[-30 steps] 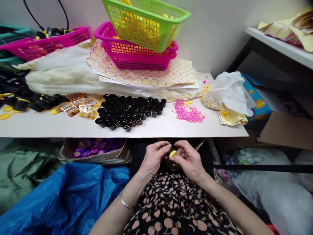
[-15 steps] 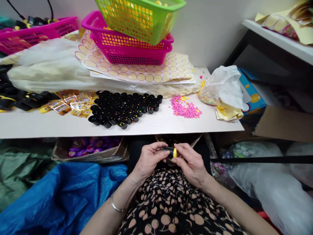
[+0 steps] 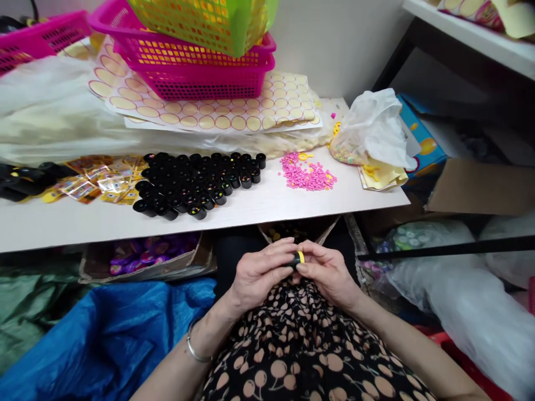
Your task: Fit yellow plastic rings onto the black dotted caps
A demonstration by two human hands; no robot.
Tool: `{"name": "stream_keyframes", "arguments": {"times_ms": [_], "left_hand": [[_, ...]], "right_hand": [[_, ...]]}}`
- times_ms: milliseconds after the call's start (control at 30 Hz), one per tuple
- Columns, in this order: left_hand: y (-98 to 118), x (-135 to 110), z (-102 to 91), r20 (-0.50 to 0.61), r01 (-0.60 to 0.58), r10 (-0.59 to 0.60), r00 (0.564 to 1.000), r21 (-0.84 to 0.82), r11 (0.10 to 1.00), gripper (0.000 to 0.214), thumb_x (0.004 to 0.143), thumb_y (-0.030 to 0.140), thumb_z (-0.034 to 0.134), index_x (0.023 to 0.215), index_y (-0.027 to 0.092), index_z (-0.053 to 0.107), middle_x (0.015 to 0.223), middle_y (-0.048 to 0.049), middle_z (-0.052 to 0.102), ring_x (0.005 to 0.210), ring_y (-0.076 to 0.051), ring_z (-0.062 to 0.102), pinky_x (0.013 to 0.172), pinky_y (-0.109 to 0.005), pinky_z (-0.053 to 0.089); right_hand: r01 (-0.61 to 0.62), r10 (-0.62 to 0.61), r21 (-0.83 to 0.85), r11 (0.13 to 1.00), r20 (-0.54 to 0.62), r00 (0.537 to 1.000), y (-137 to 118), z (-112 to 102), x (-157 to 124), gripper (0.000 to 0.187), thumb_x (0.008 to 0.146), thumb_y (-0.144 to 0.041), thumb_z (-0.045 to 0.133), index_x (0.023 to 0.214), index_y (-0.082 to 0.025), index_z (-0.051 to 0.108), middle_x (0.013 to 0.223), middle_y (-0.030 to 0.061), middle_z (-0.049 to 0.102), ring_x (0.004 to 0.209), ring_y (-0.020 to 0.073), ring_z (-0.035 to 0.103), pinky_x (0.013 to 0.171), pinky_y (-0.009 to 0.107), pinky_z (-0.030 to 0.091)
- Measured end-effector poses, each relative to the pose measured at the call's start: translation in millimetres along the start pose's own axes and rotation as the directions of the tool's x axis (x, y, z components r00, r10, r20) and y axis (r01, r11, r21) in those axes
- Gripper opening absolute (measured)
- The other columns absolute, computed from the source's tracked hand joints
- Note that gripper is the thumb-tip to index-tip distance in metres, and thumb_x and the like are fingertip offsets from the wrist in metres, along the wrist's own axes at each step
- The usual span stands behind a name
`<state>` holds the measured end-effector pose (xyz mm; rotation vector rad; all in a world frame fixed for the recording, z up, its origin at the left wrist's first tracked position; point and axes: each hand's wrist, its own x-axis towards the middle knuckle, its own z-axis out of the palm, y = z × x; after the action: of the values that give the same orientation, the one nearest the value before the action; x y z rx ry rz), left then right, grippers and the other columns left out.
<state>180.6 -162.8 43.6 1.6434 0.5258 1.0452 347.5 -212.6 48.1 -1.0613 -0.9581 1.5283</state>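
A small black cylinder with a yellow ring-like end (image 3: pixel 298 259) is held between both hands above my lap. My left hand (image 3: pixel 263 270) is closed round its black part, fingers over the top and thumb below. At the yellow end, my right hand (image 3: pixel 326 267) pinches with thumb and fingers. Much of the cylinder is hidden by the fingers. On the table (image 3: pixel 234 214) beyond stand many black cups (image 3: pixel 188 181), some with coloured bits inside. To their right lies a pile of small pink pieces (image 3: pixel 311 175).
Shiny yellow-orange packets (image 3: pixel 104 178) lie left of the cups. Behind are sheets of round stickers (image 3: pixel 225 120) under a pink basket (image 3: pixel 204 83) and a green basket (image 3: pixel 246 28). A white plastic bag (image 3: pixel 371 122) stands right. Below the table edge is a cardboard box (image 3: pixel 196 264) of purple items.
My left fingers have closed further over the black cylinder, so less of it shows. The right hand stays at its yellow end. The view has shifted, moving the table things leftward and up.
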Motion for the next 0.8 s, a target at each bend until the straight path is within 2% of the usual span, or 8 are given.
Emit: {"name": "stream_keyframes", "arguments": {"times_ms": [133, 233, 333, 433, 500, 600, 733, 800], "left_hand": [[-3.3, -1.1, 7.2, -0.179, 0.301, -0.329, 0.927, -0.168, 0.939, 0.036, 0.078, 0.021, 0.062, 0.114, 0.022, 0.061, 0.115, -0.0065, 0.064, 0.104, -0.020, 0.060, 0.092, -0.033, 0.048], [-5.5, -0.2, 8.7, -0.154, 0.454, -0.476, 0.866, -0.158, 0.877, 0.027, 0.080, 0.028, 0.059, 0.103, 0.016, 0.067, 0.097, -0.0072, 0.067, 0.082, -0.016, 0.062, 0.072, -0.025, 0.051], [-6.2, 1.5, 5.0, -0.132, 0.396, -0.391, 0.911, 0.013, 0.918, 0.026, 0.076, 0.028, 0.063, 0.098, 0.015, 0.069, 0.084, -0.0054, 0.065, 0.071, -0.013, 0.058, 0.064, -0.023, 0.049], [-6.4, 3.1, 0.6, -0.152, 0.193, -0.172, 0.973, 0.138, 0.971, 0.031, 0.070, 0.024, 0.069, 0.101, 0.019, 0.068, 0.087, -0.0055, 0.067, 0.078, -0.015, 0.060, 0.071, -0.027, 0.050], [-6.4, 4.1, -1.1, -0.142, 0.145, -0.125, 0.982, 0.137, 0.980, 0.033, 0.069, 0.023, 0.071, 0.101, 0.020, 0.068, 0.091, -0.0065, 0.068, 0.084, -0.017, 0.061, 0.076, -0.030, 0.051], [-7.5, 5.0, -1.2, -0.148, 0.293, -0.290, 0.945, -0.003, 0.956, 0.028, 0.070, 0.026, 0.070, 0.097, 0.018, 0.070, 0.087, -0.0074, 0.069, 0.072, -0.015, 0.061, 0.066, -0.027, 0.052], [-10.8, 5.0, 1.9, -0.157, 0.529, -0.569, 0.807, -0.237, 0.815, 0.025, 0.073, 0.029, 0.067, 0.091, 0.012, 0.071, 0.071, -0.0063, 0.068, 0.052, -0.010, 0.057, 0.050, -0.022, 0.048], [-10.5, 4.6, 3.3, -0.173, 0.501, -0.535, 0.827, -0.204, 0.841, 0.024, 0.069, 0.026, 0.070, 0.089, 0.013, 0.072, 0.077, -0.0069, 0.070, 0.064, -0.014, 0.062, 0.061, -0.026, 0.052]], "right_hand": [[0.119, -0.131, -0.177, 0.977, -0.058, 0.990, -4.4, 1.9, 0.0, 0.022, 0.077, -0.030, 0.064, 0.097, -0.020, 0.062, 0.089, 0.0023, 0.052, 0.069, 0.0105, 0.055, 0.063, 0.025, 0.050], [0.196, -0.240, -0.331, 0.923, -0.094, 0.966, -4.7, -0.6, 0.0, 0.023, 0.076, -0.027, 0.064, 0.098, -0.021, 0.063, 0.092, 0.0036, 0.052, 0.074, 0.0110, 0.053, 0.064, 0.023, 0.051], [0.179, -0.214, -0.269, 0.946, -0.108, 0.971, 1.4, -4.0, 1.0, 0.026, 0.075, -0.026, 0.065, 0.101, -0.021, 0.064, 0.090, 0.0025, 0.052, 0.068, 0.0095, 0.055, 0.062, 0.025, 0.054], [0.045, -0.048, -0.025, 0.999, -0.130, 0.990, 8.0, -5.4, 2.5, 0.028, 0.073, -0.030, 0.067, 0.098, -0.019, 0.065, 0.085, 0.0010, 0.052, 0.063, 0.0105, 0.059, 0.058, 0.029, 0.057], [0.007, 0.002, 0.059, 0.998, -0.140, 0.990, 8.9, -5.2, 2.9, 0.029, 0.072, -0.031, 0.068, 0.097, -0.017, 0.065, 0.084, 0.0011, 0.053, 0.063, 0.0114, 0.060, 0.058, 0.030, 0.058], [0.111, -0.121, -0.074, 0.991, -0.149, 0.981, 4.7, -4.7, 1.7, 0.029, 0.072, -0.027, 0.068, 0.100, -0.020, 0.065, 0.090, 0.0021, 0.054, 0.069, 0.0114, 0.059, 0.063, 0.029, 0.057], [0.265, -0.322, -0.370, 0.891, -0.100, 0.942, 1.4, -5.8, 0.3, 0.029, 0.074, -0.021, 0.067, 0.103, -0.023, 0.065, 0.094, 0.0036, 0.055, 0.077, 0.0115, 0.056, 0.067, 0.025, 0.052], [0.224, -0.278, -0.337, 0.915, -0.123, 0.953, 4.0, -7.5, 0.7, 0.027, 0.073, -0.023, 0.068, 0.100, -0.022, 0.066, 0.091, 0.0030, 0.055, 0.071, 0.0105, 0.057, 0.064, 0.025, 0.053]]}}
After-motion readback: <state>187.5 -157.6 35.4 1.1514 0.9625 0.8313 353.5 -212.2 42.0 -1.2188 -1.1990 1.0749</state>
